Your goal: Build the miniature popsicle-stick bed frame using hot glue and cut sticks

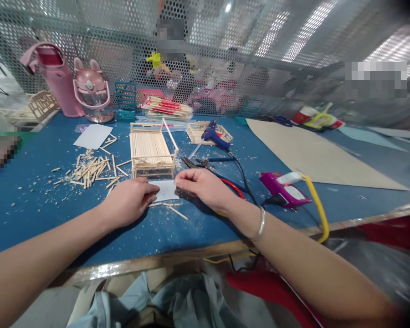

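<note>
A small white piece of paper (pixel 166 190) lies on the blue tabletop between my two hands. My left hand (pixel 130 201) is closed, its thumb and curled fingers at the paper's left edge. Thumb and forefinger of my right hand (pixel 207 187) are pinched together at the right edge of the paper; any smaller item between them is hidden. Just beyond the paper stands a little bed-like frame made of wooden sticks (pixel 152 148), with one slanting rail at its right side. Several loose stick pieces (pixel 172 208) lie on the near side of the paper.
Cut sticks (pixel 92 171) lie heaped at left beside a white card (pixel 93 136). A blue glue gun (pixel 216 135) rests by another stick piece, with pliers (pixel 200 163) nearer. At right are a purple tool (pixel 283 189) with a yellow cord and a cardboard sheet (pixel 314 155). Pink bottles (pixel 59 86) stand behind.
</note>
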The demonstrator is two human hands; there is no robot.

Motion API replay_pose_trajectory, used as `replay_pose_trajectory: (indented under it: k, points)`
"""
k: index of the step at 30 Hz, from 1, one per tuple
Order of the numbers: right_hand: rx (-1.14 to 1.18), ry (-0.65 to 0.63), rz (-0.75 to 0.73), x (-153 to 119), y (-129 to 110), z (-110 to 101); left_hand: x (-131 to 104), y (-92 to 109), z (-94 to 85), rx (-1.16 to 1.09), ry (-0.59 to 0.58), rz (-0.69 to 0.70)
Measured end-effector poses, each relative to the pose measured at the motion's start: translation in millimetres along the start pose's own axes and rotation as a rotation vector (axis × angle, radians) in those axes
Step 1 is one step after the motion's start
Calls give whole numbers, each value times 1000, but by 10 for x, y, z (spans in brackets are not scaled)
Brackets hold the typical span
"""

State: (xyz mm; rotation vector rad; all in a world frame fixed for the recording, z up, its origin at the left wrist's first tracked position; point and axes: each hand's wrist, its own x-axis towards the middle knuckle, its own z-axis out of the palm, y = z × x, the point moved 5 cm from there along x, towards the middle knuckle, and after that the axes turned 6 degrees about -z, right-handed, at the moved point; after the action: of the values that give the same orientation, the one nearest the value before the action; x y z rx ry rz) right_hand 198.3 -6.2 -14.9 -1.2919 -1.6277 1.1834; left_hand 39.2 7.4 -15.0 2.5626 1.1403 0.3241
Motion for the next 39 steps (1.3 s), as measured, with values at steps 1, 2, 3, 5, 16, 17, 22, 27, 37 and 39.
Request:
replay_pose_trajectory:
  k: [1, 2, 3, 5, 16, 17, 22, 27, 37, 39]
  points:
    - [198, 11, 83, 0, 38, 36, -18, 13, -27, -57, 53, 9]
    - [357, 6, 146, -2, 63, 90, -40, 28, -63, -115, 124, 18]
    - [471, -4, 188, -6, 74, 149, -65, 45, -103, -165, 203, 27]
    - [585, -19, 227, -20, 68, 253, -116, 82, -177, -220, 349, 48]
    - [526, 18, 126, -20, -31, 345, -154, 160, -279, -214, 487, 157]
    - [527, 7, 117, -19, -38, 335, -158, 168, -279, -212, 483, 177]
    - [527, -57, 110, -29, -53, 302, -190, 196, -293, -223, 515, 278]
    - [577, -145, 93, -28, -57, 327, -210, 198, -309, -240, 542, 291]
    - [243, 56, -55, -7, -142, 174, -225, 29, -406, -239, 698, 79]
    - [-90, 206, -231, -3, -294, 45, -196, -136, -446, -256, 777, -97]
